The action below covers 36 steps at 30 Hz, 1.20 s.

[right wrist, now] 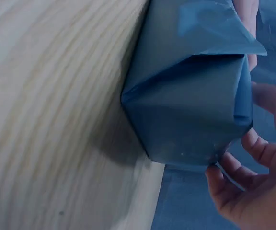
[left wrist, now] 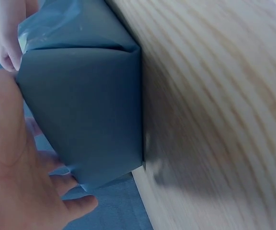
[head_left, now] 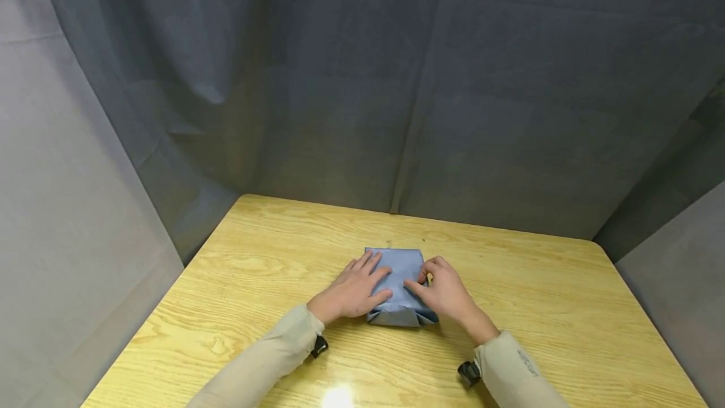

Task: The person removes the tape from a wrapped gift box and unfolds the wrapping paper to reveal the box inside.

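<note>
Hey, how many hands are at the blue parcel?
2: the left hand rests along the left edge of the parcel's top; the right hand is at its right edge.

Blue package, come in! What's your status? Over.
Left hand spread, touching blue package. Right hand at its right edge. Package on table, near-end folds showing. Nothing visibly blocking.

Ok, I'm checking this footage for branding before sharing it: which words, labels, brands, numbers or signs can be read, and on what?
None can be read in any view.
Right sleeve: a small grey mark near the cuff, too small and blurred to read or to tell whether it is lettering.
Blue-wrapped package: no lettering on the faces that show.
</note>
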Each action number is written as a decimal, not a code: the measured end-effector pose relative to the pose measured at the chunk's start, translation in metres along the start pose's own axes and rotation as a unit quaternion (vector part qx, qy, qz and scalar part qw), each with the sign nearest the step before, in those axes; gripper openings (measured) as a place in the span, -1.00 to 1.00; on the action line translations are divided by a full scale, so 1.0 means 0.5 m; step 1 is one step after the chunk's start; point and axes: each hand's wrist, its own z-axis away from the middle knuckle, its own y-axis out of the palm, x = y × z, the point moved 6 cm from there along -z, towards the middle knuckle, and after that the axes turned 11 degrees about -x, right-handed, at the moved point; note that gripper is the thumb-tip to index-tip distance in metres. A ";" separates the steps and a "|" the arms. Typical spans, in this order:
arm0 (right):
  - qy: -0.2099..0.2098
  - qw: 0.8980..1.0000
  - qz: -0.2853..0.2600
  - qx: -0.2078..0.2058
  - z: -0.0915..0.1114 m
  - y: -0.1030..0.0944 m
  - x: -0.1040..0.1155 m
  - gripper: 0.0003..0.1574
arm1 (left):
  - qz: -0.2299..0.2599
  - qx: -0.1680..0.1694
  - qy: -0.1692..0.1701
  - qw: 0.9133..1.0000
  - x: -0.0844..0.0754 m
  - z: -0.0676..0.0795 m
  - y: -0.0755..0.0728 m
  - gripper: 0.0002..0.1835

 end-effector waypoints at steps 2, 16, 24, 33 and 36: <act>0.006 1.000 0.014 -0.004 -0.002 0.001 0.001 -0.63 | 0.000 -0.001 0.001 1.000 -0.001 0.000 0.000 -0.36; 0.291 0.898 -0.300 0.136 -0.003 0.022 -0.067 -0.68 | -0.005 0.000 0.003 1.000 0.003 0.000 0.002 -0.36; 0.202 0.968 -0.081 0.125 -0.017 0.015 -0.032 -0.38 | -0.003 0.000 -0.005 1.000 0.004 0.006 0.001 -0.36; 0.093 0.989 0.074 0.091 -0.025 0.022 0.015 -0.42 | -0.006 -0.001 -0.004 1.000 0.003 0.003 0.003 -0.35; 0.046 0.994 0.068 0.065 -0.026 0.020 0.015 -0.59 | -0.008 -0.001 -0.006 1.000 0.004 0.004 0.003 -0.36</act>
